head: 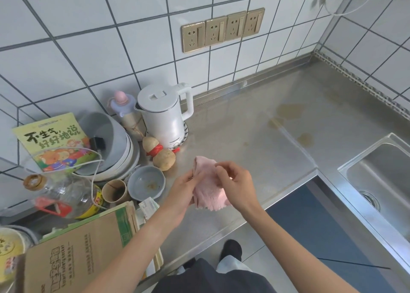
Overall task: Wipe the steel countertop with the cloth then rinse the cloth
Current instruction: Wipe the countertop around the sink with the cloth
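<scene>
Two hands gripping pink cloth (207,185), left hand (183,193) under, right hand (236,183) pinching

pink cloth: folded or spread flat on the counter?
Folded, bunched and off the counter: the pink cloth hangs in layers, gripped by the left hand and right hand above the steel countertop.

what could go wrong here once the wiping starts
Both hands, left and right, hold the pink cloth above the steel countertop. Yellowish stains lie near the sink; a wipe may smear rather than lift them. To the left, the gourd, grey bowl and kettle crowd the edge of the open area, so a wide sweep could knock them.
</scene>
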A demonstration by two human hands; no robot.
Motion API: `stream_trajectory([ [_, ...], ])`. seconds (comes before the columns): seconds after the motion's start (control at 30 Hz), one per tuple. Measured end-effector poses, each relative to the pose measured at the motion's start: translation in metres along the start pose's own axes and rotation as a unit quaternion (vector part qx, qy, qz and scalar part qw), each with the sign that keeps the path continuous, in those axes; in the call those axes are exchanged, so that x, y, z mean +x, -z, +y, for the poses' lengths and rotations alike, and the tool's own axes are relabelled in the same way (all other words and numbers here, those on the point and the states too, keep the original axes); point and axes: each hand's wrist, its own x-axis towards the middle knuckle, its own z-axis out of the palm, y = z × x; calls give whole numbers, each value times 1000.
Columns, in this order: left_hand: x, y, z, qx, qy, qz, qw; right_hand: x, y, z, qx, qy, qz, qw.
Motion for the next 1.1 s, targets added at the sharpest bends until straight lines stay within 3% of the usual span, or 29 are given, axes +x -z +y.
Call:
stream_trajectory([
  [0.07,-2,-4,-2,14,-15,26,999,-7,-2,12,-65,13,43,997],
  [0.1,-2,-6,-2,23,-32,32,999,-9,-3,17,-49,-8,26,998],
  [0.2,-9,-18,-8,96,-83,20,992,-13,-10,22,128,-87,-79,985],
  [0.27,-13,-28,-19,185,-106,-16,977,-14,-14,25,170,-111,-108,973],
  [0.37,-18,-34,-41,259,-99,-47,960,-13,-16,43,199,-191,-88,957],
  [0.43,-23,-24,-52,260,-86,-78,959,-16,-11,60,263,-274,-65,923],
  [0.5,-25,-10,-63,297,-83,-57,949,-20,-2,74,278,-298,-70,910],
  [0.6,-14,12,-81,407,-99,46,907,-18,20,82,202,-287,-28,936],
  [0.67,-3,26,-95,454,-79,73,885,-20,34,87,136,-246,2,960],
  [0.77,20,41,-115,527,-71,81,843,-25,51,101,33,-98,-15,994],
  [0.83,34,48,-132,586,-82,78,802,-20,56,122,-102,-28,13,994],
  [0.9,42,55,-149,638,-98,65,761,-16,51,149,-252,8,14,968],
  [1.0,42,60,-177,697,-137,68,700,-29,25,183,-450,32,-107,886],
  [1.1,43,64,-196,698,-178,86,688,-45,2,200,-531,70,-138,833],
])
